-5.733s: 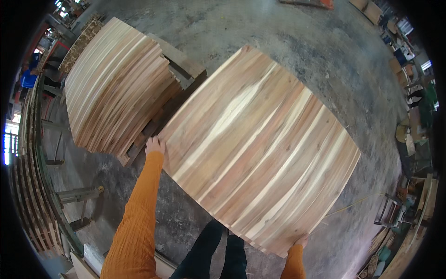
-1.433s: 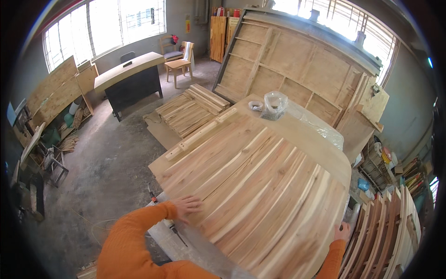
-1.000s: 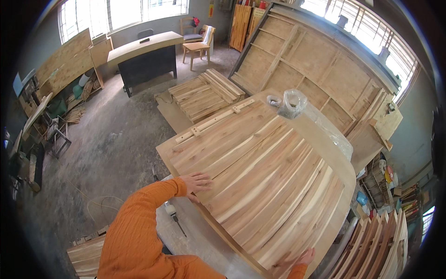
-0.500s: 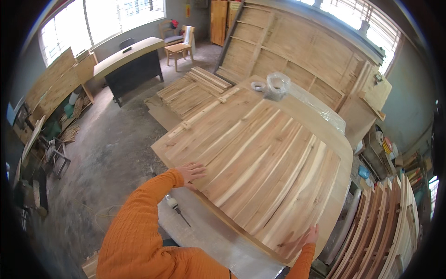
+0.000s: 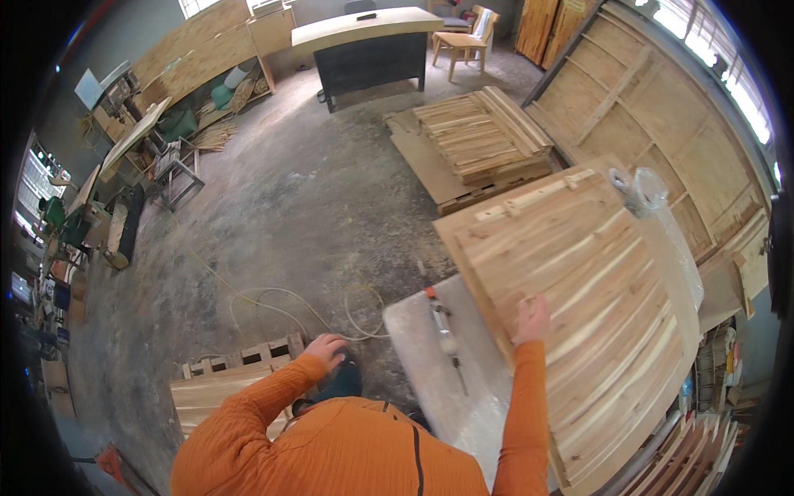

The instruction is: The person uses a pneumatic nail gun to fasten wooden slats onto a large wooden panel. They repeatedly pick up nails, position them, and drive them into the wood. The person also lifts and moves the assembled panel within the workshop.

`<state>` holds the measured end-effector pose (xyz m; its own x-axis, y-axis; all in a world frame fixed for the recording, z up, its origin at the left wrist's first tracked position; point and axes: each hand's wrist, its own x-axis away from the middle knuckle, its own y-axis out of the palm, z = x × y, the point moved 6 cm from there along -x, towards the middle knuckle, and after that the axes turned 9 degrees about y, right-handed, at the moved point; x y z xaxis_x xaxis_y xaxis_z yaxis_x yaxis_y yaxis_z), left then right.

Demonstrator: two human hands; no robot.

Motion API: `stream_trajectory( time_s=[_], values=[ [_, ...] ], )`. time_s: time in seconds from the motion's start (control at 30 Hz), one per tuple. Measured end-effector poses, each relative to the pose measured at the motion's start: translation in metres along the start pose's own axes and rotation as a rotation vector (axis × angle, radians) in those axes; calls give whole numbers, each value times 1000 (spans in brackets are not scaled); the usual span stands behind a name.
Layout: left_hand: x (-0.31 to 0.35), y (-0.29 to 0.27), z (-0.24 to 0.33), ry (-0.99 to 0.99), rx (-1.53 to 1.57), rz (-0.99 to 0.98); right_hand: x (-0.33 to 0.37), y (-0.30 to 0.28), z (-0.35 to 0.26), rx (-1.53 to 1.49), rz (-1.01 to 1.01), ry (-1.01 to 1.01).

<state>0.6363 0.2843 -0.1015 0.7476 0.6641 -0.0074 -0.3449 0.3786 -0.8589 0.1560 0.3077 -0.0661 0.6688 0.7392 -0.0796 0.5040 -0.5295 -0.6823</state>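
Observation:
My right hand [image 5: 532, 319] rests on a large striped wooden panel [image 5: 608, 331], its fingers loosely bent near the left edge and nothing gripped. Lower down, my left hand [image 5: 327, 350] hangs free beside my leg, fingers apart and holding nothing. Between my hands, a power driver [image 5: 445, 335] with a long thin bit lies on a plastic-covered surface [image 5: 412, 331] that sticks out from under the panel. A wooden strip with small blocks [image 5: 538, 195] lies along the panel's far left part. At its far end stand a roll of tape [image 5: 618, 179] and a clear plastic-wrapped roll [image 5: 650, 188].
A pale cable [image 5: 285, 298] loops over the concrete floor. Wooden panels on a pallet [image 5: 211, 388] lie at lower left; more stacked panels [image 5: 480, 132] sit farther off. A desk [image 5: 368, 62], a chair [image 5: 463, 41] and a tall framed board [image 5: 662, 124] stand beyond.
My view has turned left. My left hand has come off the panel and dropped to my side. My right hand has shifted from the panel's near right part to its left edge.

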Motion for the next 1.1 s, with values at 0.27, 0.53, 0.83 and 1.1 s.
stream_trajectory(
  time_s=[0.27, 0.53, 0.83, 1.1],
  values=[
    [221, -142, -217, -1078, 67, 241, -36, 62, -28, 536, 426, 83],
    [239, -125, -261, -1303, 414, 226, -37, 67, -44, 582, 489, 183],
    [81, -135, -334, -959, 392, -231, -41, 69, -48, 540, 522, 283],
    [-144, -220, -447, -742, 197, -323, -92, 74, -36, 570, 753, 900]
  ],
)
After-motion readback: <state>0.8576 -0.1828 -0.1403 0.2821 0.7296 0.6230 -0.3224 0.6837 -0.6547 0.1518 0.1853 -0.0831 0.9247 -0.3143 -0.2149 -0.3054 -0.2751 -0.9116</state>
